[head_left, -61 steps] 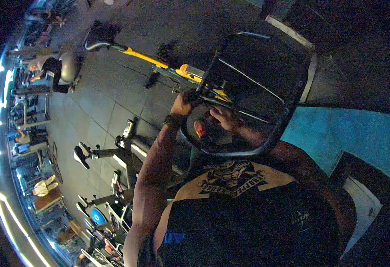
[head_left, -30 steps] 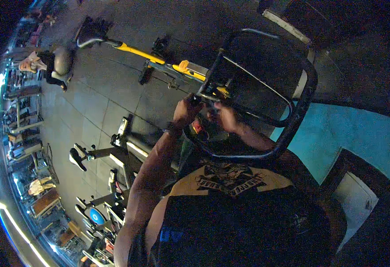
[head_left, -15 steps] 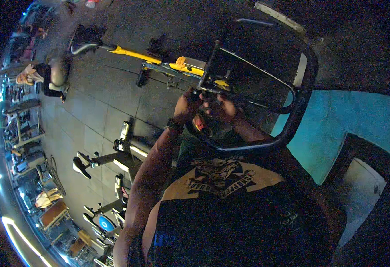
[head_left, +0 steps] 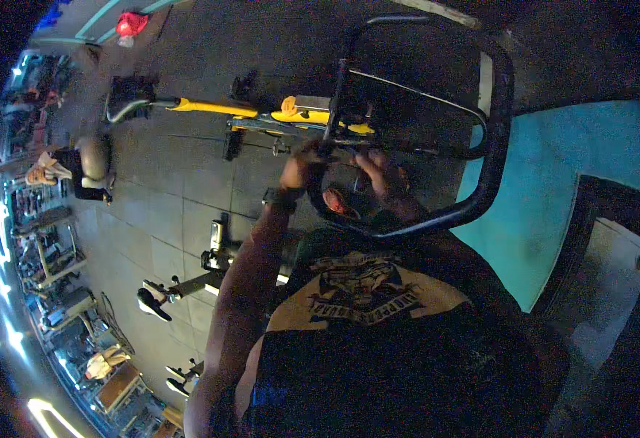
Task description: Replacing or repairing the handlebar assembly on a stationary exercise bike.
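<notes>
I see the black tubular frame (head_left: 501, 150) before the wearer's chest, the left hand (head_left: 302, 168) clamped round its left side. The right hand (head_left: 380, 174) sits inside the loop; I can't tell in this gloom whether its fingers are together or apart. Just beyond stands a yellow stationary bike (head_left: 214, 106); farther left, someone (head_left: 79, 182) sits on a grey exercise ball (head_left: 95, 157).
</notes>
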`<state>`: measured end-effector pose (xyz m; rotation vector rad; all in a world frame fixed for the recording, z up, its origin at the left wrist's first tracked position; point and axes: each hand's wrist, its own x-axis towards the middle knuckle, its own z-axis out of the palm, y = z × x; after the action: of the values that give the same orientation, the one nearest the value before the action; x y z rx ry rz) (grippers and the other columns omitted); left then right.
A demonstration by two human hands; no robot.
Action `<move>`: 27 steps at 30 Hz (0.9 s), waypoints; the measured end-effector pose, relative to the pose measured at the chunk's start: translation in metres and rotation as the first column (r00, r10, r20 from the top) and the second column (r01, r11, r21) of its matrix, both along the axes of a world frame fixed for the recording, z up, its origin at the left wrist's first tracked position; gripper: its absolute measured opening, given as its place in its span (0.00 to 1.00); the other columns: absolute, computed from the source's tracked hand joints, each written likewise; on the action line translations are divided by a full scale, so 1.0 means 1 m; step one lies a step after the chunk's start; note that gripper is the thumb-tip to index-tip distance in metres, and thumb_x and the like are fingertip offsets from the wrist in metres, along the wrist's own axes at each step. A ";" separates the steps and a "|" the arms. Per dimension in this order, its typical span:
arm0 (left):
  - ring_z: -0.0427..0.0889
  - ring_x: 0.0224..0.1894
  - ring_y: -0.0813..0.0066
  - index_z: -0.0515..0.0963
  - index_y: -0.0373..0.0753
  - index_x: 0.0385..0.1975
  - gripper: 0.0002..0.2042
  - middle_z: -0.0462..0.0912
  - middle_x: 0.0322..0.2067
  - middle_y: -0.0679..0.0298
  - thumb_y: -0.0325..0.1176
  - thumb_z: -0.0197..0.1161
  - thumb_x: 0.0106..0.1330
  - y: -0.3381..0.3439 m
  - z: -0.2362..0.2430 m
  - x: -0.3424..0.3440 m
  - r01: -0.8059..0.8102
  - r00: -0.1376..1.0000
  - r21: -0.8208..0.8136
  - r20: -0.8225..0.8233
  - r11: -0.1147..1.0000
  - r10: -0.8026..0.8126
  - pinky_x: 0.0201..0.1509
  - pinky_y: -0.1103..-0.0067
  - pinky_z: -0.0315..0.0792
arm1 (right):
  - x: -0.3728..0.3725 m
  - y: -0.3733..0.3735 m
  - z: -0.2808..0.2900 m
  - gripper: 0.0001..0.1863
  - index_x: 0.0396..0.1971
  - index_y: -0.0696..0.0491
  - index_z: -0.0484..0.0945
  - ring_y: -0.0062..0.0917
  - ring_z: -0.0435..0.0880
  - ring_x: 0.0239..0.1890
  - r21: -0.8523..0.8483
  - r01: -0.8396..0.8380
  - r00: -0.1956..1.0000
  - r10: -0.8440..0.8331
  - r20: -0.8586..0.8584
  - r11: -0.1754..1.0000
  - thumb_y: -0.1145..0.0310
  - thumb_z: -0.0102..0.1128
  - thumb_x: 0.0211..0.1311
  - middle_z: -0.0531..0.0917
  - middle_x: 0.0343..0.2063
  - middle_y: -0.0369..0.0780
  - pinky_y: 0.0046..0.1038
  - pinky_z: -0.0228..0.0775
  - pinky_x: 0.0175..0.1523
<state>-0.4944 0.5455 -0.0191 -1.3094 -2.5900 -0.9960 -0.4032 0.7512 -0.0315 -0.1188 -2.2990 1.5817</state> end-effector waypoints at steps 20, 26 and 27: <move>0.81 0.37 0.69 0.78 0.37 0.42 0.12 0.82 0.36 0.60 0.32 0.57 0.60 0.004 -0.070 -0.051 -0.226 0.386 0.128 0.922 0.966 -0.032 0.42 0.74 0.73 | -0.018 0.017 -0.076 0.17 0.45 0.56 0.76 0.23 0.78 0.34 -0.462 -0.056 0.917 0.229 0.327 0.885 0.62 0.57 0.61 0.80 0.33 0.37 0.25 0.70 0.42; 0.77 0.46 0.67 0.75 0.37 0.48 0.15 0.80 0.44 0.61 0.31 0.56 0.61 0.027 0.017 -0.042 -0.069 0.695 -0.187 0.695 0.980 0.182 0.49 0.75 0.70 | -0.013 0.012 -0.082 0.13 0.43 0.51 0.75 0.26 0.76 0.32 -0.981 0.131 0.793 0.609 0.016 -0.145 0.62 0.55 0.59 0.78 0.34 0.38 0.33 0.66 0.39; 0.77 0.47 0.66 0.75 0.37 0.48 0.16 0.79 0.46 0.59 0.31 0.55 0.61 0.023 0.019 -0.044 -0.057 0.625 -0.142 0.766 0.988 0.146 0.52 0.75 0.68 | -0.015 0.006 -0.069 0.13 0.43 0.51 0.75 0.26 0.76 0.32 -0.980 0.133 0.784 0.621 0.011 -0.150 0.62 0.55 0.59 0.78 0.34 0.38 0.33 0.66 0.39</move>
<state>-0.5385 0.5686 -0.0005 -0.8061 -3.3049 -1.7382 -0.4187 0.7571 -0.1007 -0.4915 -0.4937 3.5788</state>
